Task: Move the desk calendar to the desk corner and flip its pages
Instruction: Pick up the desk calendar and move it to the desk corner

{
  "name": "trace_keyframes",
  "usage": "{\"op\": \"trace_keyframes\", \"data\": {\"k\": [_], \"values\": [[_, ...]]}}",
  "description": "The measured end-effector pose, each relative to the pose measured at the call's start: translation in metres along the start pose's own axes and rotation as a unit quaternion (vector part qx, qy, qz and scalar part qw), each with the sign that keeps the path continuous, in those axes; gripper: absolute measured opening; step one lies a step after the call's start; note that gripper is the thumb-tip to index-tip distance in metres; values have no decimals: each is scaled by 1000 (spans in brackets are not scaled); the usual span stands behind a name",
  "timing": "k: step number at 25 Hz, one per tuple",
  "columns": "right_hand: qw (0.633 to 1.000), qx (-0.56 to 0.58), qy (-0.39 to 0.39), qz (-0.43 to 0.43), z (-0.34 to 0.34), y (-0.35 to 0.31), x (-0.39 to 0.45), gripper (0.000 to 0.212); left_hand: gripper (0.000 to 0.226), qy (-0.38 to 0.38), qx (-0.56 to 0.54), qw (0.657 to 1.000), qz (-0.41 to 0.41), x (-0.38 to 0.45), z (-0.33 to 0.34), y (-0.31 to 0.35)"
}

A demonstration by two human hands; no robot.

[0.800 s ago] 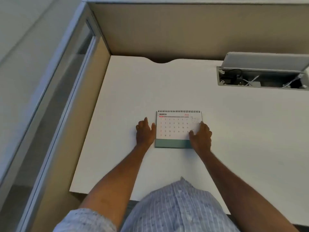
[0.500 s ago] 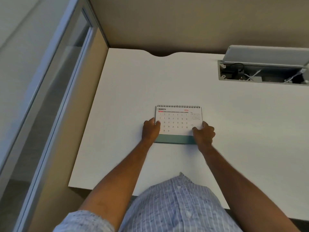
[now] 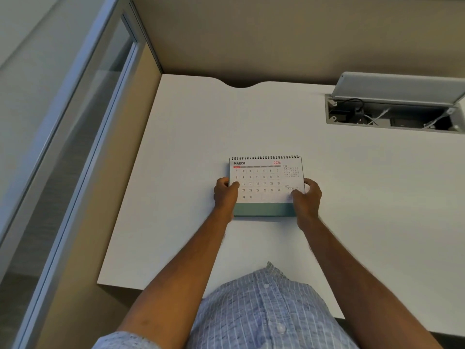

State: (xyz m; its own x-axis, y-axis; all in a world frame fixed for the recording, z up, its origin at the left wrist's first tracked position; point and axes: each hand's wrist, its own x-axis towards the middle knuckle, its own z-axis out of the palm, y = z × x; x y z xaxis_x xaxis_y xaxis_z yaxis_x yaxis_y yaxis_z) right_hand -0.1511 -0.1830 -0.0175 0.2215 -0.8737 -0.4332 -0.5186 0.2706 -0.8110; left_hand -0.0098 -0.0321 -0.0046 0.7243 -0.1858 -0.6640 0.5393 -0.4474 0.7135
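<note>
A white desk point(image 3: 176, 137) runs from its near edge to a far edge with a curved notch. Its left edge meets a beige partition. A desk calendar point(image 3: 265, 182) open at March 2026 sits midway between the near and far edges. By the far right edge, an open cable tray point(image 3: 392, 117) is recessed into the desk, lid raised.

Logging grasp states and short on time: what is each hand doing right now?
Left hand: closed on the desk calendar's left edge.
Right hand: closed on the calendar's right edge, thumb over the page.
</note>
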Motion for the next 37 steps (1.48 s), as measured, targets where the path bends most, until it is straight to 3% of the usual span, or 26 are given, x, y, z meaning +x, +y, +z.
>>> {"op": "trace_keyframes", "data": {"k": [4, 11, 15, 17, 19, 22, 26, 28, 31, 35, 37], "values": [[996, 65, -60, -7, -4, -19, -6, 34, 25, 30, -40, 998, 29, -2, -3, 13], [986, 114, -77, -92, -5, -71, -11, 22, 22, 60, -74, 989, 114, -6, -9, 49], [971, 135, -91, -173, -7, -100, -21, 13, 31, 100, -89, 980, 149, -11, -12, 71], [967, 143, -80, -196, -5, -114, -28, 12, 49, 100, -51, 982, 153, -15, -12, 86], [965, 143, -54, -212, 1, -125, -38, 12, 65, 72, -36, 983, 163, -27, -9, 100], [959, 140, -12, -245, 9, -135, -55, 12, 69, -60, -89, 978, 176, -54, 5, 119], [941, 101, -27, -321, 20, -134, -73, 15, 84, -163, -149, 965, 143, -71, 16, 136], [929, 43, -35, -367, 27, -128, -81, 18, 79, -162, -167, 964, 125, -71, 14, 137], [909, -27, -51, -412, 34, -121, -89, 26, 47, -112, -193, 970, 100, -62, 7, 132], [906, -33, -159, -391, 48, -115, -92, 47, 32, -96, -230, 965, 81, -44, -17, 121], [904, -17, -213, -370, 52, -114, -85, 40, 27, -93, -239, 963, 84, -37, -35, 117]]}}
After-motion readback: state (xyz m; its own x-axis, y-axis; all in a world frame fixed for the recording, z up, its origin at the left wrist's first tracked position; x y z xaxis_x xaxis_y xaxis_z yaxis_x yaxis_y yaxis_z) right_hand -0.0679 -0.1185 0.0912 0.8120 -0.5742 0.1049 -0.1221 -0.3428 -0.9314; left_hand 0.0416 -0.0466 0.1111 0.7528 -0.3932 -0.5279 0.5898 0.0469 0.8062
